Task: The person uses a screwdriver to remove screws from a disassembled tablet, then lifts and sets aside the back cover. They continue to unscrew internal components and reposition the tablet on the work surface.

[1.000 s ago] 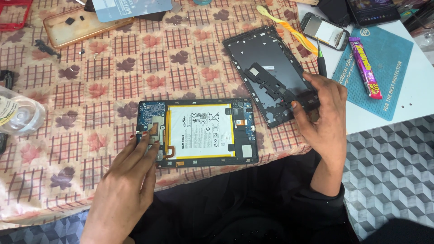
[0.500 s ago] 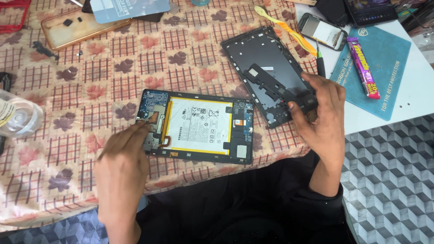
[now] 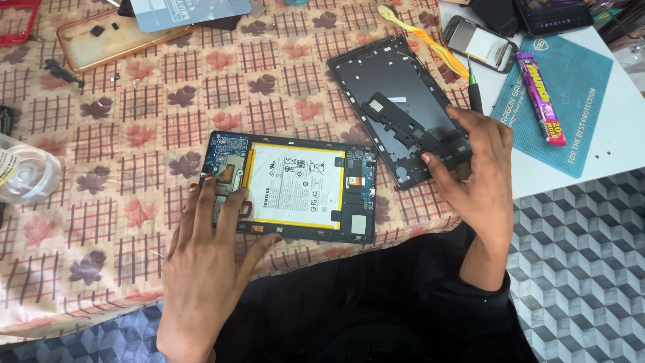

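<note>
An opened tablet [image 3: 295, 185] lies flat on the patterned tablecloth, its white battery and blue circuit boards exposed. My left hand [image 3: 208, 269] rests on its left end, fingers spread, fingertips on the board area. The dark back cover [image 3: 396, 101] lies tilted to the right of the tablet. My right hand [image 3: 474, 178] sits on the cover's lower right corner, with its fingers on a black inner bracket [image 3: 416, 131].
A teal work mat [image 3: 571, 101] with a purple candy bar [image 3: 541, 97] lies at right. A small phone [image 3: 480, 44], yellow pry tool [image 3: 423, 37], screwdriver [image 3: 474, 91], clear phone case [image 3: 114, 37] and round plastic container [image 3: 23, 171] surround the work area.
My left hand has opened and laid its fingers flat on the tablet's left end. The view has shifted slightly. My right hand stays on the back cover.
</note>
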